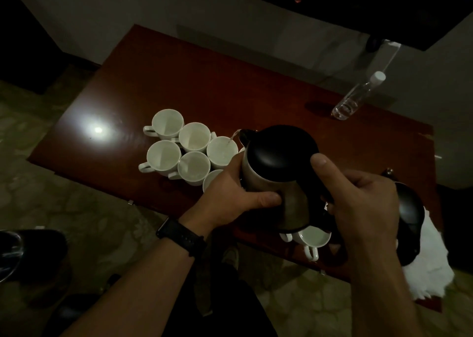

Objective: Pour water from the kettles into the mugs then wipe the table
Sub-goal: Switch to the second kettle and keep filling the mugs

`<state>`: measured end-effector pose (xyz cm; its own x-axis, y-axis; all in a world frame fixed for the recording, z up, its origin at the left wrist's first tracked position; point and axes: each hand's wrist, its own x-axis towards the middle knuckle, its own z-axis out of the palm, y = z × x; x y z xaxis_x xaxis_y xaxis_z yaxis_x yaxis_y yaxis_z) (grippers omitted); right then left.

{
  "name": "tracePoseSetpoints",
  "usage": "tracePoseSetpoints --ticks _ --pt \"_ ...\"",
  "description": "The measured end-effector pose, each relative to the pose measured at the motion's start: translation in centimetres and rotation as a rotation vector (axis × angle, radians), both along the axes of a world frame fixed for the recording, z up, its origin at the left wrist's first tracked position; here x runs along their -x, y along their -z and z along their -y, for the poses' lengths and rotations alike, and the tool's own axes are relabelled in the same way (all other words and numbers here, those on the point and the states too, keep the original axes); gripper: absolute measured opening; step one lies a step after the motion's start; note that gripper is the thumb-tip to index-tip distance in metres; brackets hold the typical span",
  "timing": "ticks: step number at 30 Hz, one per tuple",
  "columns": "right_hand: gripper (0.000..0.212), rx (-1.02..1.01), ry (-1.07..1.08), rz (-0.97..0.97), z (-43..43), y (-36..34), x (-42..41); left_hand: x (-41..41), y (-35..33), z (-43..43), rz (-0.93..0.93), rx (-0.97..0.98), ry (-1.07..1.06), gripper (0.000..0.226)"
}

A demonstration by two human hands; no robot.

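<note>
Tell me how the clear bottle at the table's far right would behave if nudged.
The bottle is tall and slim, so it would probably tip easily. It looks mostly empty, so likely light. Lying down, its round body might roll.

Both bare forearms reach in from the lower edge of the view and draw together ahead of the body. The left hand [240,195] cups the side of the kettle [276,154], thumb laid across its near wall. The right hand [363,208] curls round the handle, thumb stretched forward onto the lid.
</note>
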<state>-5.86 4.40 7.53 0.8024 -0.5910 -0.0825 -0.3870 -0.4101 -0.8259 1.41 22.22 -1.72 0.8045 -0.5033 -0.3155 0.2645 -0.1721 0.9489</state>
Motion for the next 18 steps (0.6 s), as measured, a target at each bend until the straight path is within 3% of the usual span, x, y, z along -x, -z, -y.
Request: tracePoseSetpoints --ticks 18 --pt "0.094 0.021 -0.005 -0.008 -0.24 -0.59 -0.45 -0.05 -0.41 -0.03 -0.015 0.014 -0.010 0.111"
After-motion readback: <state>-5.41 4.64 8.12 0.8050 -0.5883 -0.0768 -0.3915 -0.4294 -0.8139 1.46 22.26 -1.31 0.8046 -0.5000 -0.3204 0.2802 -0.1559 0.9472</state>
